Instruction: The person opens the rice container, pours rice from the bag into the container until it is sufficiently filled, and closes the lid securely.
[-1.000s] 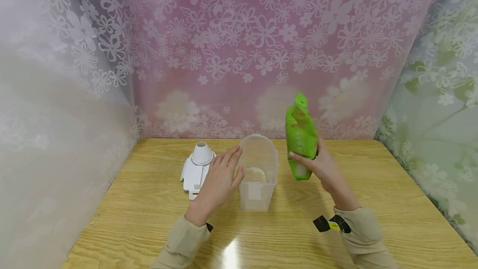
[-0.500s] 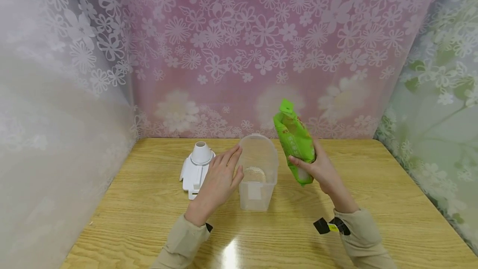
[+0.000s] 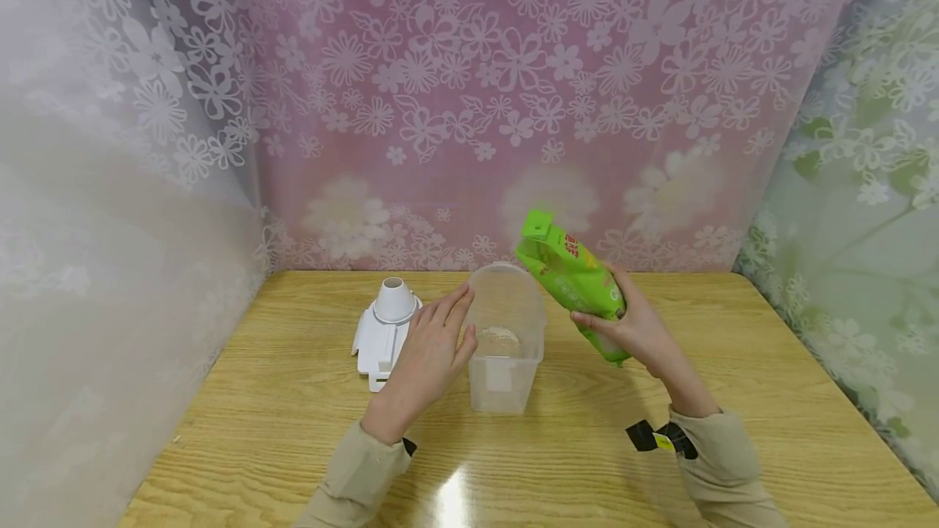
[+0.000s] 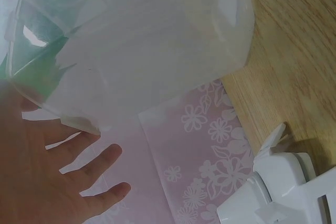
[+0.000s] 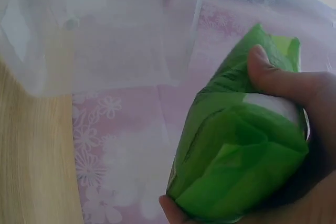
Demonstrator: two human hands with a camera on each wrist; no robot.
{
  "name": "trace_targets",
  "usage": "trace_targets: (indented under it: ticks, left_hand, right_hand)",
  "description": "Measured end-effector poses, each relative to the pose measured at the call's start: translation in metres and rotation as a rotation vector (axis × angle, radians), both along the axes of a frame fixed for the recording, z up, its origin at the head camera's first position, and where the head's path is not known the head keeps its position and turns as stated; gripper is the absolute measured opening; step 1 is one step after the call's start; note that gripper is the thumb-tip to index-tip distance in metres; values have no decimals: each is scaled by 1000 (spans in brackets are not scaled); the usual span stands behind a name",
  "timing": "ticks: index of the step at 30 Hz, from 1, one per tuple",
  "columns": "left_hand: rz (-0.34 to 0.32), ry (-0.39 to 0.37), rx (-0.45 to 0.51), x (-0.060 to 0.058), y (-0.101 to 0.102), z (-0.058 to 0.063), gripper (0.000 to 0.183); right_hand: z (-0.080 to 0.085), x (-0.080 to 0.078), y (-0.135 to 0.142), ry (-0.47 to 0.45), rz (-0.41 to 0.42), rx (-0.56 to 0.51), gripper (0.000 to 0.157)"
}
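A translucent plastic container point(image 3: 506, 381) stands upright on the table, its top uncovered, with a layer of pale grains point(image 3: 499, 341) low inside. Against its left side rests my left hand point(image 3: 434, 341), fingers extended; the left wrist view shows those fingers point(image 4: 100, 163) spread by the wall. My right hand point(image 3: 641, 328) grips a green bag point(image 3: 575, 271) around its lower part. The bag is tilted left, its open top end over the container's right rim. From the right wrist view the bag's bottom point(image 5: 236, 156) faces the camera, and the thumb point(image 5: 268, 72) presses its side.
Left of the container a white plastic lid point(image 3: 381, 341) with a cone-shaped spout point(image 3: 396, 300) lies on the wooden table point(image 3: 279, 430), partly behind my left hand. A pink floral curtain point(image 3: 440, 104) hangs behind the table's far edge.
The green bag has gone from nearly upright to leaning left, its top end moving down and left to the container's rim. My left hand and the container have stayed in place.
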State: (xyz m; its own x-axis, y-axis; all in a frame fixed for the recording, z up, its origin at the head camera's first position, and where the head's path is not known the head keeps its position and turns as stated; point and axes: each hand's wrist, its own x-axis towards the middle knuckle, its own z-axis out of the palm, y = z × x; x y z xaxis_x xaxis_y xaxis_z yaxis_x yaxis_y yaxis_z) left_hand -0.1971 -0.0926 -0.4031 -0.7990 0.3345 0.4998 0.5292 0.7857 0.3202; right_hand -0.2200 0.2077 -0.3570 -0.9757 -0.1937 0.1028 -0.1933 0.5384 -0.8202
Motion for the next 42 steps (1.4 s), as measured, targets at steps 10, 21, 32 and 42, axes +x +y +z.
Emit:
trace_targets:
  ticks: [10,21,32,42]
  left_hand:
    - [-3,5,7,0,0,0,49]
    - [-2,-7,3,-1,0,0,49]
    - [-2,0,4,0,0,0,49]
    - [0,1,-1,-1,0,0,50]
  right_hand:
    - [-2,-2,1,142,7,154,89]
    - [-1,0,-1,225,-66,246,88]
    - [0,4,-1,315,-101,323,81]
    - [-3,3,-4,558,-99,351,75]
